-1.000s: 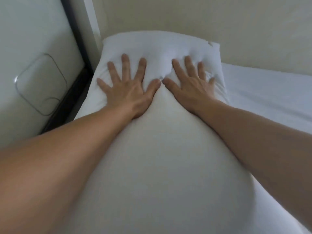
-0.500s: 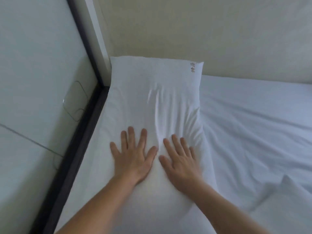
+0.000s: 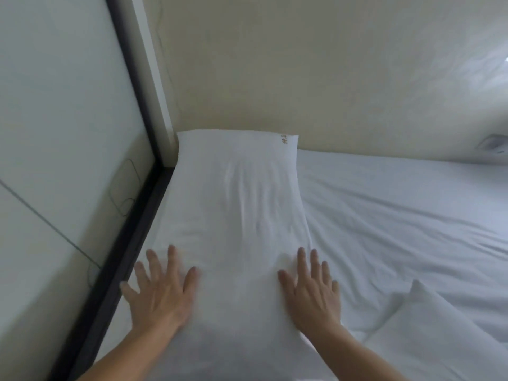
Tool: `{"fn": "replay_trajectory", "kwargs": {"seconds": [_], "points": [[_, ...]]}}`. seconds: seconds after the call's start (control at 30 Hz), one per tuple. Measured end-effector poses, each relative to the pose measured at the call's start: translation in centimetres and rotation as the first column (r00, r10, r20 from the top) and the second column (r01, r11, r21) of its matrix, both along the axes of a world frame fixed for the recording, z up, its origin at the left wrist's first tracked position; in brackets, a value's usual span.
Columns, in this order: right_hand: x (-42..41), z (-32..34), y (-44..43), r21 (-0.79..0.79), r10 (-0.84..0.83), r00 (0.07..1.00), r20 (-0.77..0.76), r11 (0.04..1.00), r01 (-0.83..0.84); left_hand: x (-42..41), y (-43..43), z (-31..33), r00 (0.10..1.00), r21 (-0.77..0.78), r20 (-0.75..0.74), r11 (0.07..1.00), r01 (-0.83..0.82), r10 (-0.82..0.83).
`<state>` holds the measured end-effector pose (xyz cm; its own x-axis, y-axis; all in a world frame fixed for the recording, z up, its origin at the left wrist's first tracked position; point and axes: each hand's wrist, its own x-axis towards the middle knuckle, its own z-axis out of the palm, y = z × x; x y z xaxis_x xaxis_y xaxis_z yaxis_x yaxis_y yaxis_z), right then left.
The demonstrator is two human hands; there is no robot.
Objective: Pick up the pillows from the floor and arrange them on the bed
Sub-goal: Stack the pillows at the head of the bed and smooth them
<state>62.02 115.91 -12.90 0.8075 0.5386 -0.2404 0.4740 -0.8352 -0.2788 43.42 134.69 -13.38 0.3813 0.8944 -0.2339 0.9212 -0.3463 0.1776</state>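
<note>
White cotton lies under both hands, which rest flat with fingers spread and grip nothing. The left hand [image 3: 158, 291] presses the near left edge of the pillow [image 3: 236, 215], its outer fingers close to the dark frame strip [image 3: 121, 268] that runs along that side. The right hand [image 3: 312, 291] presses the near right edge, where the pillowcase meets the bed sheet [image 3: 398, 215].

Half a second ago the hands sat side by side near the pillow's middle, thumbs almost touching; now they are well apart, one at each side edge. The left hand is blurred, so it looks to be sliding outward. A second ago they were pushing high up into the far end of the pillow. I read the sequence as a smoothing stroke: press the filling down, then sweep toward the edges to flatten the case. Some lengthwise creases remain in the middle of the pillow.

The pillow itself lies lengthwise in the bed's far left corner, its far end against the cream wall [image 3: 302, 78] and its left side just beside the frame strip and pale side panel [image 3: 55, 133]. A small embroidered mark [image 3: 284, 139] sits at its far right corner.

A second pillow [image 3: 428, 336] lies on the sheet at the lower right, apart from the first and not yet squared up. By my judgement the first pillow is as good as placed, and this one probably needs setting beside it. The floor is out of view, so I cannot tell whether more pillows wait there.
</note>
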Motion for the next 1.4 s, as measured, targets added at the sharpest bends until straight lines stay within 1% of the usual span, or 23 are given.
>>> {"fn": "replay_trajectory", "kwargs": {"seconds": [0.07,0.1,0.13,0.17,0.2,0.23,0.27,0.3,0.33,0.37,0.4,0.47,0.5,0.57,0.67,0.73,0.83,0.93,1.0,1.07,1.17,1.33,1.4], "points": [[-1.1,1.4,3.5,0.177,0.214,0.972,0.092,0.957,-0.228,3.6,-0.8,1.2,0.970,0.127,0.158,0.978,0.168,-0.187],[-1.6,1.4,4.8,0.174,0.309,0.946,0.095,0.931,-0.321,5.0,-1.2,1.4,0.947,0.164,0.176,0.956,0.242,-0.270],[-1.6,0.9,5.3,0.130,0.355,0.932,0.067,0.923,-0.361,5.6,-1.4,0.9,0.941,0.144,0.150,0.949,0.282,-0.302],[-0.9,0.1,4.9,0.058,0.327,0.945,0.009,0.943,-0.327,4.9,-1.2,-0.2,0.962,0.051,0.074,0.964,0.260,-0.264],[0.0,-0.4,3.7,-0.022,0.208,0.976,-0.066,0.977,-0.210,3.2,-0.7,-1.3,0.987,-0.062,-0.030,0.986,0.156,-0.158],[1.2,-0.9,2.0,-0.089,0.043,0.991,-0.126,0.995,-0.054,1.0,-0.2,-2.2,0.993,-0.127,-0.115,0.992,0.005,-0.019],[2.0,-1.1,0.0,-0.131,-0.096,0.983,-0.154,0.989,0.076,-1.3,0.2,-2.5,0.979,-0.137,-0.175,0.982,-0.130,0.105],[2.3,-0.9,-1.9,-0.146,-0.146,0.979,-0.142,0.981,0.125,-3.0,0.1,-2.1,0.961,-0.116,-0.204,0.970,-0.214,0.187],[2.1,-0.4,-3.0,-0.134,-0.119,0.988,-0.097,0.985,0.106,-3.8,0.0,-1.3,0.955,-0.066,-0.192,0.968,-0.242,0.226],[1.6,0.2,-3.5,-0.098,-0.048,0.998,-0.049,0.994,0.043,-3.7,-0.4,-0.5,0.969,0.011,-0.140,0.978,-0.206,0.206],[0.8,0.9,-3.6,-0.051,0.031,0.999,-0.011,0.998,-0.031,-2.7,-1.0,0.4,0.989,0.074,-0.067,0.989,-0.130,0.135],[-1.0,2.2,-3.8,-0.008,0.143,0.989,0.029,0.990,-0.143,0.2,-3.5,2.4,0.992,0.143,0.100,0.988,0.056,-0.071],[-1.8,2.9,-4.0,-0.002,0.168,0.985,0.039,0.986,-0.168,1.7,-5.2,3.3,0.966,0.166,0.188,0.975,0.146,-0.177],[-3.2,4.0,-5.6,0.003,0.164,0.985,0.048,0.986,-0.164,3.9,-9.7,4.8,0.868,0.185,0.345,0.933,0.310,-0.357],[-4.6,4.9,-11.1,-0.036,0.098,0.994,0.049,0.995,-0.096,4.1,-18.2,5.6,0.747,0.121,0.456,0.865,0.487,-0.485],[-5.0,5.4,-17.0,-0.094,0.037,0.998,0.056,0.995,-0.031,3.0,-24.2,5.4,0.727,0.010,0.435,0.811,0.585,-0.531],[-4.2,6.3,-27.1,-0.200,-0.039,0.995,0.096,0.978,0.058,1.9,-32.6,4.2,0.776,-0.193,0.282,0.759,0.622,-0.564],[-3.2,6.0,-35.5,-0.270,0.061,0.998,0.032,0.962,-0.050,1.8,-39.4,3.0,0.801,-0.317,0.155,0.739,0.595,-0.579],[-2.8,4.9,-38.4,-0.261,0.199,0.980,0.023,0.947,-0.187,1.3,-42.0,2.2,0.819,-0.300,0.093,0.769,0.565,-0.566],[-1.9,3.7,-38.9,-0.201,0.329,0.942,0.062,0.929,-0.311,0.6,-42.8,1.2,0.856,-0.236,0.034,0.829,0.508,-0.515],[-0.9,1.3,-37.8,-0.132,0.502,0.856,0.123,0.863,-0.487,-0.5,-43.7,-0.9,0.894,-0.138,0.027,0.884,0.447,-0.448],[-0.2,-5.0,-37.7,-0.063,0.512,0.802,0.307,0.852,-0.519,1.1,-44.9,-5.7,0.866,0.037,0.144,0.877,0.480,-0.480],[0.1,-6.6,-37.0,-0.086,0.506,0.789,0.348,0.855,-0.511,2.2,-44.5,-6.6,0.869,0.065,0.144,0.881,0.469,-0.473]]}}
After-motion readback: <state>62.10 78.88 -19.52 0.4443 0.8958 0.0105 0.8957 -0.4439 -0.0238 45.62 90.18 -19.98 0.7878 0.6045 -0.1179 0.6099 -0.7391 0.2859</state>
